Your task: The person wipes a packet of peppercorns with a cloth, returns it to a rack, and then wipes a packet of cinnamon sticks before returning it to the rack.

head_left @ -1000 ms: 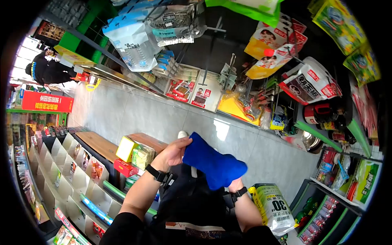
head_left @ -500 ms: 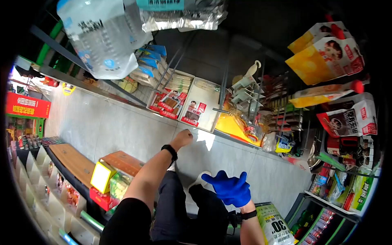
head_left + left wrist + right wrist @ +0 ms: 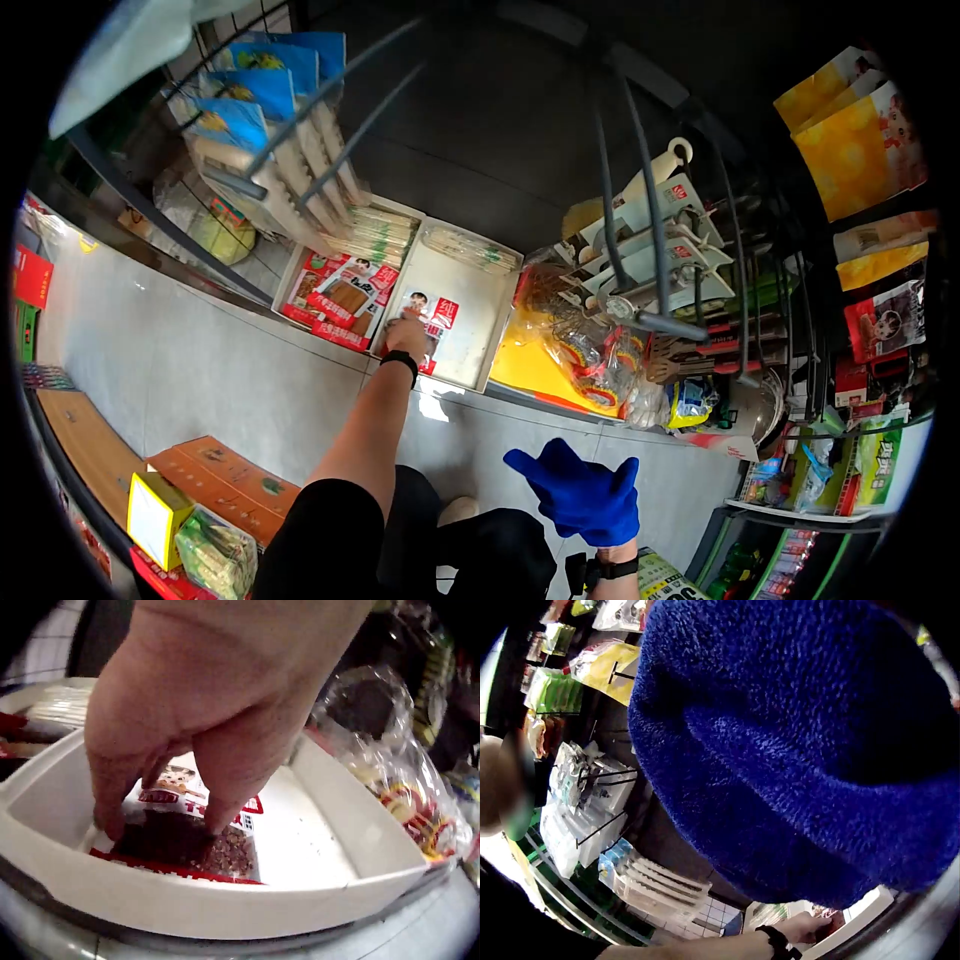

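Observation:
My left hand reaches down into a white tray on a low shelf. In the left wrist view its spread fingers point down and touch a flat packet with dark brown contents, red lettering and a cartoon face. The packet lies on the tray's floor, partly covered by the hand. My right hand wears a fuzzy blue glove and hangs over the floor near my knee, its fingers spread and holding nothing. The glove hides the hand itself and fills most of the right wrist view.
Left of the tray, another compartment holds red packets and thin sticks. A yellow box with wrapped goods adjoins it on the right. Metal hooks jut out above. Behind my left arm sits an orange carton.
The left hand first held the glove's cuff, then let go and moved forward and down into the tray. The right hand, gloved, has turned its fingers upward. The view has moved closer to the shelf.

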Tool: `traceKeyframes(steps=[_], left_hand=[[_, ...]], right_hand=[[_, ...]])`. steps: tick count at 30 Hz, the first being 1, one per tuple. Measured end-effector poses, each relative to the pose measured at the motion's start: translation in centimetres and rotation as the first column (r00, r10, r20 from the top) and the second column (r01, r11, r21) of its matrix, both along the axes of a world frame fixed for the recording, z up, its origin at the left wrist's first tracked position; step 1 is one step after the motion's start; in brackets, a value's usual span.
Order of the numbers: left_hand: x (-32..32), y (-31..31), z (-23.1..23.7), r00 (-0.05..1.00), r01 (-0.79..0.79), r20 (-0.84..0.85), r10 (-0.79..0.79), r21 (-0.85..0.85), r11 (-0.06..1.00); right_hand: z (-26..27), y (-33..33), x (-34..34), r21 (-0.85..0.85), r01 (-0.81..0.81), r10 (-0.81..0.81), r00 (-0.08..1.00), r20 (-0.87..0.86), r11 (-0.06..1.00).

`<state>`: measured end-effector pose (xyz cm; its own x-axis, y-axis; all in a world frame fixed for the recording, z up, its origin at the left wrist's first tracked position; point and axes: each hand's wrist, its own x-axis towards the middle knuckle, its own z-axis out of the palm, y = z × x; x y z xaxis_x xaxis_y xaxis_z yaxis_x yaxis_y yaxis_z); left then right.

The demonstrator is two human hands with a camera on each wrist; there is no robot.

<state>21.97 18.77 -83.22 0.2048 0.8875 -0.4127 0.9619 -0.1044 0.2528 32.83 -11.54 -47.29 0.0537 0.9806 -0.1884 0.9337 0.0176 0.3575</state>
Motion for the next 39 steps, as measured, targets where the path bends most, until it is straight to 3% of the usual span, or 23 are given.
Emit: traceKeyframes(steps=[3, 6, 10, 12, 13, 15, 16, 17, 18, 19, 21, 23, 24, 25, 26, 28, 29, 31, 33, 35, 36, 38, 39], left_hand=[[2.0, 0.1, -1.7, 0.987, -0.029, -0.15, 0.05, 0.134, 0.991], [1.8, -0.5, 1.2, 0.978, 0.096, -0.209, -0.012, 0.398, 0.912], [0.1, 1.2, 4.8, 0.982, -0.021, 0.189, -0.002, 0.116, 0.993], [-1.8, 1.9, 7.9, 0.867, 0.012, 0.498, 0.024, -0.069, 0.998], [-2.2, 1.9, 10.0, 0.855, -0.098, 0.486, 0.178, -0.186, 0.978], [-4.4, -0.1, 12.5, 0.511, -0.112, 0.828, 0.229, -0.199, 0.973], [-5.4, -1.2, 19.6, 0.583, -0.122, 0.804, 0.117, -0.056, 0.991], [-6.3, -3.4, 24.6, 0.417, -0.068, 0.862, 0.286, -0.285, 0.956], [-7.3, -5.8, 28.1, 0.247, 0.023, 0.852, 0.462, -0.482, 0.876], [-8.4, -8.4, 29.5, 0.448, -0.018, 0.85, 0.278, -0.302, 0.953], [-9.8, -14.8, 35.3, 0.647, 0.046, 0.74, 0.184, -0.279, 0.959], [-10.4, -20.7, 43.4, 0.63, 0.074, 0.749, 0.206, -0.322, 0.944], [-10.5, -22.7, 48.0, 0.565, 0.136, 0.749, 0.347, -0.499, 0.856], [-10.5, -24.9, 52.0, 0.564, 0.141, 0.692, 0.451, -0.619, 0.773], [-10.6, -27.3, 53.7, 0.6, 0.173, 0.733, 0.319, -0.508, 0.844], [-11.6, -33.0, 51.1, 0.409, 0.193, 0.772, 0.486, -0.594, 0.781], [-12.1, -33.1, 53.6, 0.385, 0.215, 0.743, 0.547, -0.649, 0.73], [-12.5, -32.2, 59.5, 0.337, 0.268, 0.676, 0.655, -0.736, 0.621], [-12.6, -31.7, 63.7, 0.22, 0.302, 0.498, 0.839, -0.852, 0.427], [-12.8, -31.6, 65.9, 0.13, 0.347, 0.317, 0.94, -0.902, 0.257], [-12.5, -31.3, 67.2, 0.125, 0.388, 0.355, 0.926, -0.877, 0.284], [-12.1, -31.0, 69.5, 0.146, 0.374, 0.329, 0.933, -0.891, 0.256], [-11.7, -30.7, 70.8, 0.12, 0.393, 0.345, 0.931, -0.878, 0.274]], right_hand=[[1.2, 0.1, -0.4, 0.178, -0.216, 0.146, 0.928, 0.342, 0.96], [1.7, -0.2, -1.4, 0.087, -0.127, 0.096, 0.95, 0.296, 0.988], [2.2, -0.7, -0.3, 0.187, -0.249, 0.208, 0.955, 0.213, 0.95], [3.1, -2.9, -0.5, 0.1, -0.158, 0.144, 0.98, 0.136, 0.982], [3.6, -4.3, -0.8, 0.023, -0.097, 0.093, 0.985, 0.143, 0.995], [3.3, -8.5, -0.5, -0.113, 0.099, -0.091, 0.993, 0.071, 0.989], [2.1, -10.9, 0.6, -0.17, 0.22, -0.224, 0.975, -0.005, 0.961], [1.6, -13.2, 1.2, -0.245, 0.335, -0.36, 0.93, -0.068, 0.91], [3.5, -12.5, 0.6, -0.182, 0.291, -0.294, 0.956, 0.011, 0.939], [5.6, -11.5, 0.0, -0.12, 0.246, -0.236, 0.967, 0.097, 0.962], [10.9, -7.4, -1.9, 0.093, 0.06, -0.074, 0.984, 0.164, 0.994], [15.5, -4.0, -4.4, 0.308, -0.122, 0.062, 0.978, 0.198, 0.944], [16.7, -5.1, -5.6, 0.273, 0.095, -0.004, 0.949, -0.317, 0.957], [17.8, -6.0, -7.0, 0.139, 0.264, -0.074, 0.663, -0.745, 0.954], [18.6, -6.6, -8.2, 0.047, 0.353, -0.12, 0.437, -0.891, 0.934], [18.9, -8.8, -10.7, -0.099, 0.474, -0.159, 0.088, -0.983, 0.875], [19.4, -9.2, -11.4, -0.161, 0.514, -0.15, -0.063, -0.987, 0.843], [20.9, -9.1, -11.1, -0.047, 0.435, -0.118, 0.139, -0.983, 0.899], [24.3, -8.0, -10.9, 0.005, 0.425, -0.094, 0.21, -0.973, 0.905], [31.8, -4.5, -11.3, -0.077, 0.544, -0.087, -0.008, -0.996, 0.835], [33.8, -3.7, -11.5, -0.157, 0.613, -0.061, -0.173, -0.983, 0.774], [36.5, -4.4, -12.8, -0.121, 0.652, -0.01, -0.171, -0.985, 0.749], [37.4, -4.5, -13.4, 0.018, 0.618, 0.023, 0.001, -1.0, 0.786]])
